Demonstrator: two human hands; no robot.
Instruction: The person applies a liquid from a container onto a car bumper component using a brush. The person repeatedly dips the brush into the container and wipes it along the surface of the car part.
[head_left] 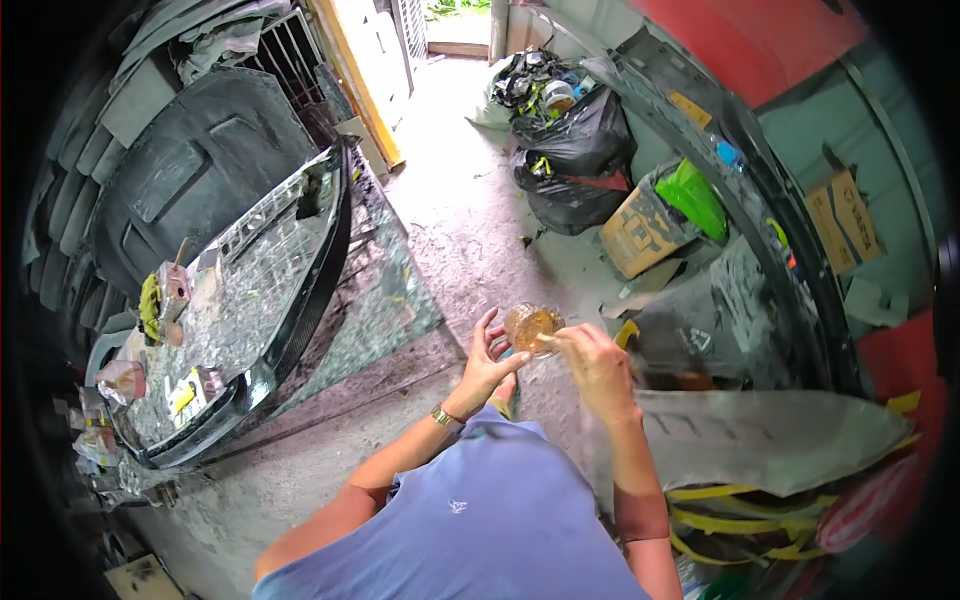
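Observation:
In front of my body, my left hand [487, 372] is curled round the side of a clear cup [522, 322] with amber contents. The cup is tilted, so its inside shows. My right hand [598, 368] is closed in a pinch at the cup's right side. From its fingertips a thin pale stick [546, 338] reaches into the cup; most of it is hidden by the fingers, and its far end is hard to make out.
To the left, a long black curved car part [335, 235] lies along a littered worktable [395, 310]. Black rubbish bags [575, 150] and a cardboard box [640, 235] stand ahead on the right. A grey panel [770, 435] and yellow-taped pieces [740, 515] are close on my right.

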